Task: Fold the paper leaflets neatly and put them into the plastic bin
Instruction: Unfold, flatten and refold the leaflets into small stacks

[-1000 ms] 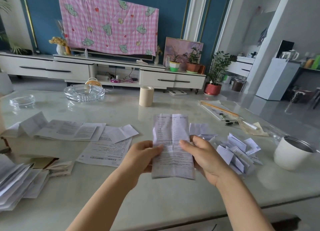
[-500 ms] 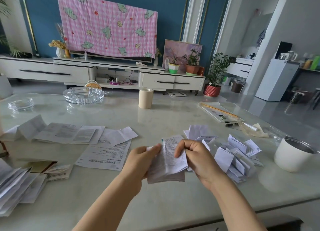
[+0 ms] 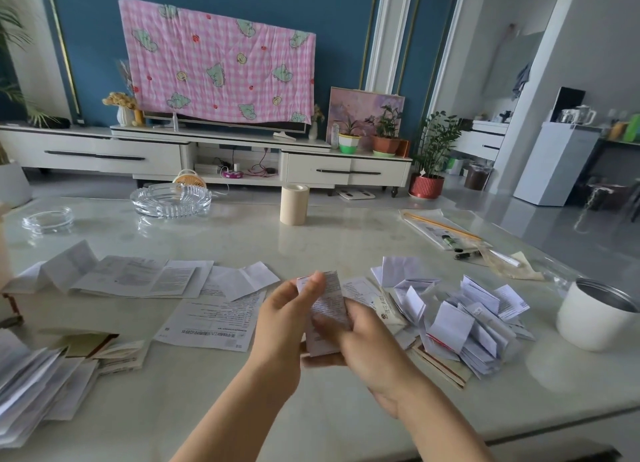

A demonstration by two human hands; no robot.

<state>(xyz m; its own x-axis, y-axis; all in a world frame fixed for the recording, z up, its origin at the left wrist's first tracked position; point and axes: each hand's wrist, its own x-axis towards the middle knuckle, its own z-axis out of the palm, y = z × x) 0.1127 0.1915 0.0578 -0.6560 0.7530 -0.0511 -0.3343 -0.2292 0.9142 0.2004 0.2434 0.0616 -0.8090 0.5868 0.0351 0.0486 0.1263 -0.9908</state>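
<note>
While left hand (image 3: 287,323) and right hand (image 3: 370,347) both pinch part-folded leaflet (image 3: 329,300) above table (image 3: 329,427): line up edges first, then press crease flat.

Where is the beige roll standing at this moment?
Head view: the beige roll stands upright near the far edge of the table, about centre, right of the large glass ashtray and beyond the held leaflet.

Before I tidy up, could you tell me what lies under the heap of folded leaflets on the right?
A brown-edged booklet pokes out from under the heap of folded leaflets at its near edge. The rest of it, and anything else beneath, is covered.
</note>
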